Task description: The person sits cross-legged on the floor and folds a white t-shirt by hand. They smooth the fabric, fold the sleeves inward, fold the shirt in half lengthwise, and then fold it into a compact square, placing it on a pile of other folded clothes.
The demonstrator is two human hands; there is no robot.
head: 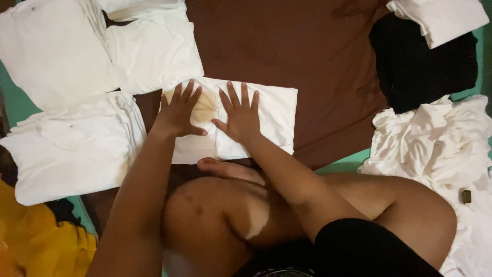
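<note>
A folded white garment (pixel 271 118) lies on a brown cloth (pixel 287 46) in front of my knees. My left hand (pixel 178 112) presses flat on its left part, fingers spread. Beside it, my right hand (pixel 239 115) rests flat near the garment's middle, fingers apart. Neither hand grips anything. A faint yellowish patch shows on the garment between my hands.
Three folded white garments (pixel 66 143) (pixel 51 48) (pixel 154 51) lie at the left. A heap of crumpled white cloth (pixel 441 149) sits at the right, a black cloth (pixel 420 61) behind it. Yellow fabric (pixel 31 241) is at the bottom left. My bent legs (pixel 241 215) fill the foreground.
</note>
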